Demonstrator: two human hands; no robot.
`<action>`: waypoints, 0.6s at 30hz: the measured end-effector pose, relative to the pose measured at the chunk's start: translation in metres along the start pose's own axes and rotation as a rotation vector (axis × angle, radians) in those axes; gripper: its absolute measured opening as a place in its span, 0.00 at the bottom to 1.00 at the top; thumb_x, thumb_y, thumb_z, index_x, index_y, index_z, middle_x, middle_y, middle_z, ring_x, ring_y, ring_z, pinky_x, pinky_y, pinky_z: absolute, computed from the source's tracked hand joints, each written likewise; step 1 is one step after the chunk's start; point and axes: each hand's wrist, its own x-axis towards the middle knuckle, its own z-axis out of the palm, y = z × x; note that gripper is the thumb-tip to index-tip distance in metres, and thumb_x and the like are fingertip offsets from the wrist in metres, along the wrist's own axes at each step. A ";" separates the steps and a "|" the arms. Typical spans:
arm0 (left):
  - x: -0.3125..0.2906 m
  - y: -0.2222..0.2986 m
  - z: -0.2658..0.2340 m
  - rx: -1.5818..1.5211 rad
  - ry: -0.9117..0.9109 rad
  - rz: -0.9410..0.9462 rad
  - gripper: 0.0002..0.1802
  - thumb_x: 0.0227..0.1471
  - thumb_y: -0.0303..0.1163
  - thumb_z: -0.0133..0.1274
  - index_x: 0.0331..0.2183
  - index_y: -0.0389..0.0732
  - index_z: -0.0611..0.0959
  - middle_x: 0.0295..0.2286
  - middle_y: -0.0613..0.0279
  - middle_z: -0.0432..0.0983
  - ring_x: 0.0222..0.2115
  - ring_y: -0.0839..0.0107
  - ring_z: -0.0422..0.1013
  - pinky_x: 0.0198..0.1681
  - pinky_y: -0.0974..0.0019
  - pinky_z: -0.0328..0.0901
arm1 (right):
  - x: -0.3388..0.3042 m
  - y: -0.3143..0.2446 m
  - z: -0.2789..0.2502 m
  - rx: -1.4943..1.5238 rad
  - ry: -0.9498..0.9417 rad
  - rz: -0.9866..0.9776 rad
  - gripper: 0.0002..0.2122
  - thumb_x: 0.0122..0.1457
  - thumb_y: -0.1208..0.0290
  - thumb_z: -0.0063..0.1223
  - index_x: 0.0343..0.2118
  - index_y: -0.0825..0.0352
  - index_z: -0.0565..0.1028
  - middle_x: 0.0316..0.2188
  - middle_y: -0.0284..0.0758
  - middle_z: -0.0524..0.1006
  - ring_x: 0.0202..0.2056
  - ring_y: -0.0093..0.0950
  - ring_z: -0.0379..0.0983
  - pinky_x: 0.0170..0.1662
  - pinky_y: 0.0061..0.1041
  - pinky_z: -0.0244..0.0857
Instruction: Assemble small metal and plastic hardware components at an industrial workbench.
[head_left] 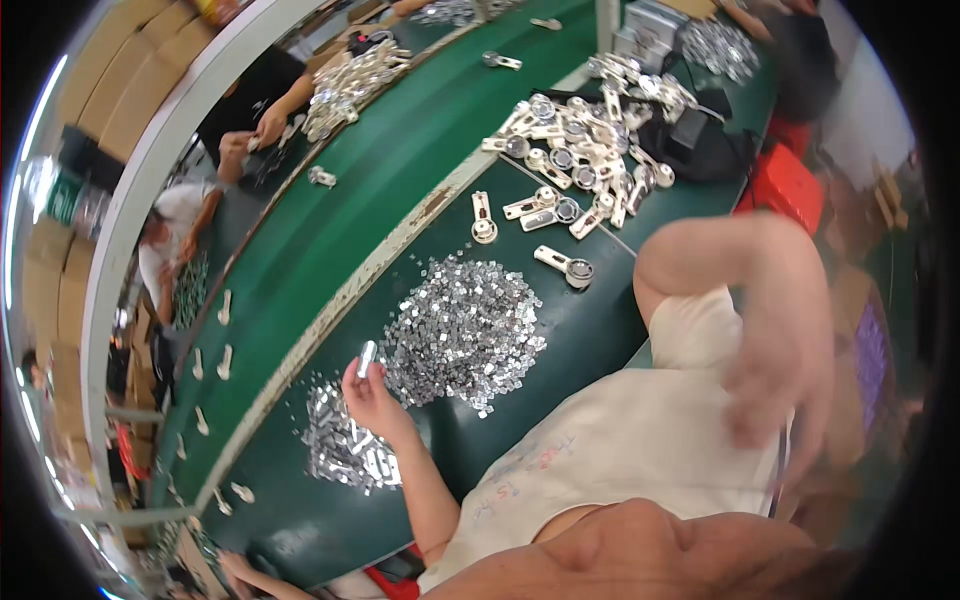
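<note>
My left hand point(374, 398) is raised over the table with its fingers closed on a small, shiny silver strip-like piece point(367, 358). Below and beside that hand lies a pile of similar silver pieces point(368, 466). A larger heap of tiny, glittering silver squares point(460, 335) spreads just to its right. My right arm is bent, and my right hand point(760, 390) hangs near the cream shirt at my waist, smeared by motion, so its fingers cannot be made out.
White handled parts with round ends point(580, 150) are heaped at the far right of the green table point(300, 535), beside a black bag point(700, 145). A pale rail point(350, 290) divides it from the green belt point(400, 160). Co-workers point(255, 110) sit across. A red stool point(785, 185) stands at right.
</note>
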 end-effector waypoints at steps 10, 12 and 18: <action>0.008 -0.002 -0.016 -0.066 0.007 -0.012 0.13 0.49 0.18 0.48 0.40 0.31 0.72 0.30 0.60 0.72 0.30 0.77 0.70 0.35 0.77 0.64 | 0.020 -0.008 -0.015 0.381 0.056 -0.170 0.16 0.52 0.75 0.38 0.44 0.65 0.68 0.34 0.39 0.70 0.33 0.29 0.69 0.35 0.23 0.64; 0.012 0.005 0.002 -0.108 -0.041 -0.004 0.13 0.49 0.19 0.49 0.40 0.32 0.72 0.29 0.61 0.72 0.28 0.78 0.69 0.33 0.78 0.64 | 0.031 -0.017 -0.019 0.400 0.078 -0.163 0.15 0.52 0.75 0.38 0.44 0.66 0.68 0.34 0.40 0.70 0.34 0.30 0.70 0.35 0.24 0.65; 0.003 0.007 -0.014 -0.111 0.014 -0.027 0.13 0.49 0.21 0.51 0.39 0.33 0.73 0.27 0.65 0.71 0.26 0.81 0.68 0.30 0.80 0.62 | 0.040 0.021 -0.018 0.446 0.107 -0.352 0.15 0.51 0.75 0.40 0.43 0.67 0.69 0.36 0.42 0.71 0.35 0.33 0.70 0.35 0.27 0.66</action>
